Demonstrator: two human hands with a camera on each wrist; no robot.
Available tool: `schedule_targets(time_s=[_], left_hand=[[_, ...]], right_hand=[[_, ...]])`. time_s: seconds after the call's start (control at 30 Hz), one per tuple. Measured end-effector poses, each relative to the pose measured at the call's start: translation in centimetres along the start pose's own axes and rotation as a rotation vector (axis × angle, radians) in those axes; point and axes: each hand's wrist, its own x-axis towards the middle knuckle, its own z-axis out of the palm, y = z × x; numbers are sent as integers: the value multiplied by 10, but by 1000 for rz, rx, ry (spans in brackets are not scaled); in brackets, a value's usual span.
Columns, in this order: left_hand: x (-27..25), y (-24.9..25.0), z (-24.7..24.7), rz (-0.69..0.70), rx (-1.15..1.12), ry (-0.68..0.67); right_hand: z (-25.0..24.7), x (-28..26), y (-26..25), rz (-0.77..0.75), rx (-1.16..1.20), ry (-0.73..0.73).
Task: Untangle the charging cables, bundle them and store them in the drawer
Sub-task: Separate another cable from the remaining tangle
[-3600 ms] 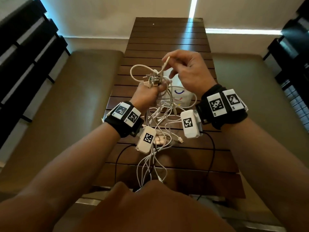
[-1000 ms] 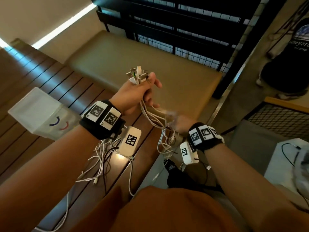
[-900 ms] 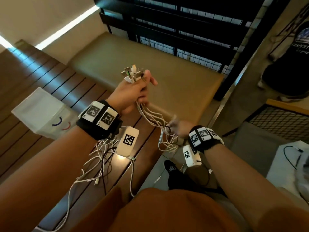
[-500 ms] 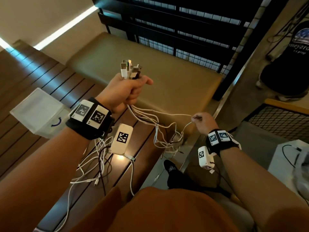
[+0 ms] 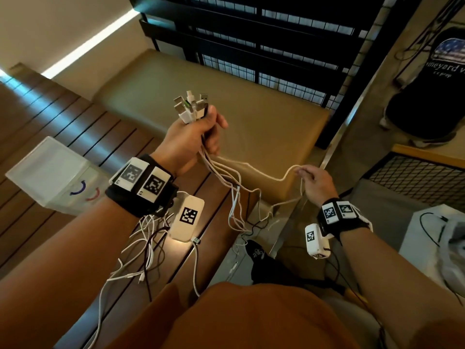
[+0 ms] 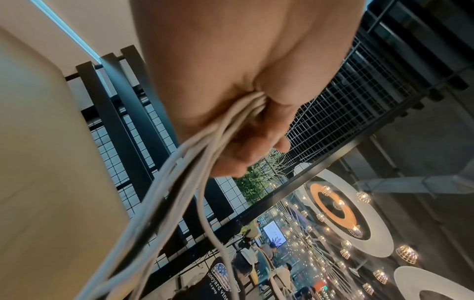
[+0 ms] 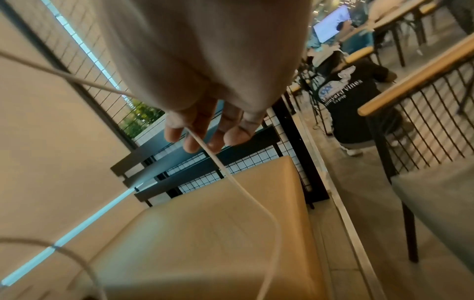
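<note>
My left hand point(image 5: 195, 139) is raised in a fist round a bunch of charging cables point(image 5: 226, 180), their plug ends point(image 5: 192, 107) sticking up out of the top of the fist. In the left wrist view the white and dark cords point(image 6: 195, 160) run out from under the curled fingers point(image 6: 259, 142). My right hand point(image 5: 312, 180), lower and to the right, pinches one white cable point(image 5: 266, 176) pulled sideways out of the bunch; the right wrist view shows that cable point(image 7: 231, 176) between the fingertips point(image 7: 189, 142). The rest hang in a loose tangle point(image 5: 241, 222) off the table edge. The white drawer box point(image 5: 50, 175) stands at the left.
More loose cable point(image 5: 141, 250) lies on the slatted wooden table point(image 5: 75, 127) under my left wrist. A tan padded bench point(image 5: 251, 117) runs beyond the table, with a black metal grid railing point(image 5: 276, 59) behind it. A person in a dark shirt point(image 5: 437, 79) sits at the far right.
I have turned from facing the table to its right side. My right hand has drawn one cable out to the right of the bunch; my left fist has stayed raised.
</note>
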Motion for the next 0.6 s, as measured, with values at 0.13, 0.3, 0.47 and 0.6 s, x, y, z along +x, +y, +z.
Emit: schedule_targets(time_s=[0.13, 0.3, 0.47, 0.6], left_hand=[[0, -2, 6, 35, -74, 14], [2, -9, 3, -7, -110, 57], [0, -30, 13, -86, 19, 1], [-2, -48, 32, -136, 46, -146]], right_hand=[[4, -5, 12, 22, -32, -233], [6, -14, 25, 93, -149, -395], [-2, -3, -27, 137, -139, -336], [-13, -6, -141, -91, 98, -314]])
